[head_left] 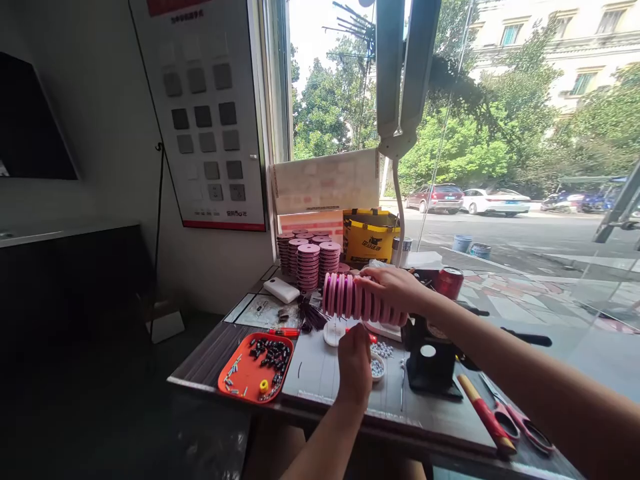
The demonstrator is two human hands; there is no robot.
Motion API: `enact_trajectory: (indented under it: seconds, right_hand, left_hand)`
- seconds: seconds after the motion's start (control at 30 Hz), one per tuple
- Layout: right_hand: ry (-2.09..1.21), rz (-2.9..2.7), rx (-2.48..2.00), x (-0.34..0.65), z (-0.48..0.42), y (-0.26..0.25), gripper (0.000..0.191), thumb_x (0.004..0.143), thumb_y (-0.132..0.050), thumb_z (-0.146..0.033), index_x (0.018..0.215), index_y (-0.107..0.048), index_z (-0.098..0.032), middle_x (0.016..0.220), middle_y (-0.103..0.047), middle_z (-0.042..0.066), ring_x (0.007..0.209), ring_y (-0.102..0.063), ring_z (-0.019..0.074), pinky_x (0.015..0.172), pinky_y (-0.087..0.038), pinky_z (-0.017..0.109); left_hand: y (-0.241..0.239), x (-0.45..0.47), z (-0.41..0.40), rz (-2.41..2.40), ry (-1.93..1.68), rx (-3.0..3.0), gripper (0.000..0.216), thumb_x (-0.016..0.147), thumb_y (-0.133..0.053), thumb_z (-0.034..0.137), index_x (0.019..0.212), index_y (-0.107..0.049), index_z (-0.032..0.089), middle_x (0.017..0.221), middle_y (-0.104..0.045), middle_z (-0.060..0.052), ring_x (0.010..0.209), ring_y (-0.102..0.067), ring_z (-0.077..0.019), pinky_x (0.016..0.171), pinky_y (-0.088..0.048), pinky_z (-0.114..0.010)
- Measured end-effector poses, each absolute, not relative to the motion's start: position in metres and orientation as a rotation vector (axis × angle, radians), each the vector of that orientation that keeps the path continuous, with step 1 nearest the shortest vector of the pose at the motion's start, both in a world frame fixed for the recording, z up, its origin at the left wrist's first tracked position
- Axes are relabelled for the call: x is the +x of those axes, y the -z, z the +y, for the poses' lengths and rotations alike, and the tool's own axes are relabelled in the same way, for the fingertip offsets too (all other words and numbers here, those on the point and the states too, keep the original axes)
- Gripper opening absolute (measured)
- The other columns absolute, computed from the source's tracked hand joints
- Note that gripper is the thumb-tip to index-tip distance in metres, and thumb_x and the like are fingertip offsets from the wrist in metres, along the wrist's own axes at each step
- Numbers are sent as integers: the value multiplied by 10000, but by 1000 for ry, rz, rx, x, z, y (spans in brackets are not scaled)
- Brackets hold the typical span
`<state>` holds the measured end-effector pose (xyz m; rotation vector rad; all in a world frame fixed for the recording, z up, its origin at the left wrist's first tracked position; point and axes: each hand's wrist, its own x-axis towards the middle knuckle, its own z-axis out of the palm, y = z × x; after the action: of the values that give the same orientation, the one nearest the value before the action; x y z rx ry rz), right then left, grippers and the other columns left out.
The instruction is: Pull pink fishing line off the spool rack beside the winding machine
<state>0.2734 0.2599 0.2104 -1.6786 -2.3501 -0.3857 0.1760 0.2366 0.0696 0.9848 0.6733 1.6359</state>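
Note:
My right hand [395, 287] lies over the top of a sideways row of pink round spools [350, 298], its fingers curled on them. My left hand [354, 363] hovers just below, fingers closed in a pinch near a white round disc [333, 333]; what it grips is too small to name. A small bowl of pale beads [377, 367] sits right beside that hand.
Upright stacks of pink spools [309, 265] stand at the back by a yellow bag [370, 237]. An orange tray [237, 383] with small dark parts sits front left. A black stand [431, 363], red can [449, 281], red-handled scissors [520, 423] and a lamp arm [399, 193] are to the right.

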Motion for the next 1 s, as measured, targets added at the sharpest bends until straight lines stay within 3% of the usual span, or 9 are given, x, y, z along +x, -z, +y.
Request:
enact_trajectory:
  seconds: [0.13, 0.37, 0.43, 0.53, 0.63, 0.73, 0.83, 0.9, 1.0]
  right_hand:
    - [386, -2352, -1695, 273, 260, -211, 470, 917, -245, -533, 1042, -576, -223, 980, -653, 71, 906, -592, 230, 719, -398, 292]
    - [395, -2360, -1652, 269, 258, -212, 498, 933, -224, -528, 1031, -585, -199, 997, -649, 81, 931, -590, 207, 755, -414, 319]
    - [393, -2366, -1636, 268, 258, -213, 480, 936, -254, -519, 1023, -584, -183, 986, -647, 74, 917, -593, 191, 760, -426, 330]
    - [389, -2363, -1630, 268, 258, -213, 484, 935, -263, -526, 1011, -584, -171, 972, -643, 67, 902, -595, 184, 763, -436, 347]
    - [380, -2362, -1632, 268, 258, -213, 520, 931, -237, -549, 1002, -583, -167, 967, -642, 74, 902, -594, 189, 764, -436, 352]
    - [370, -2364, -1640, 268, 257, -214, 545, 926, -216, -565, 1001, -584, -170, 962, -641, 77, 903, -593, 197, 756, -434, 351]
    - [358, -2358, -1653, 268, 257, -215, 544, 925, -214, -570, 1024, -580, -180, 997, -638, 76, 929, -587, 197, 763, -433, 349]
    - [350, -2355, -1665, 268, 258, -216, 538, 924, -224, -568, 1031, -578, -177, 1013, -634, 77, 936, -584, 193, 773, -434, 353]
    - [347, -2352, -1680, 269, 259, -216, 522, 923, -254, -565, 1033, -577, -169, 1002, -632, 76, 920, -587, 186, 780, -438, 363]
  left_hand:
    - [-45, 178, 259, 798, -1604, 1066, 304, 853, -532, 382, 645, -520, 160, 583, -484, 58, 482, -444, -88, 484, -392, -241]
    - [-43, 166, 244, 907, -1610, 1253, 325, 846, -504, 392, 601, -513, 178, 533, -454, 54, 495, -465, -114, 511, -401, -262]
    - [-44, 157, 230, 919, -1609, 1314, 226, 815, -523, 374, 718, -576, 177, 577, -510, 25, 552, -516, -150, 549, -425, -287]
    - [-46, 142, 208, 966, -1633, 1362, 356, 765, -551, 291, 1092, -533, 151, 968, -616, -106, 909, -573, -240, 798, -437, -379]
    - [-54, 134, 184, 1002, -1776, 1543, 477, 796, -480, 231, 1261, -397, 165, 1298, -469, -158, 1197, -415, -272, 987, -311, -449]
    - [-62, 143, 165, 892, -1734, 1932, 302, 825, -412, 167, 1089, -550, 211, 1021, -652, -105, 936, -592, -239, 809, -462, -378]
    - [-69, 164, 156, 703, -1499, 2315, 253, 766, -446, 104, 855, -660, 205, 712, -705, -56, 621, -639, -188, 574, -497, -281]
    - [-76, 178, 160, 574, -1470, 2632, 209, 755, -484, 123, 817, -671, 191, 704, -712, -52, 653, -653, -193, 584, -506, -277]
    - [-88, 191, 177, 598, -1333, 3187, 219, 823, -473, 205, 945, -643, 137, 996, -703, -102, 1003, -604, -244, 845, -482, -335]
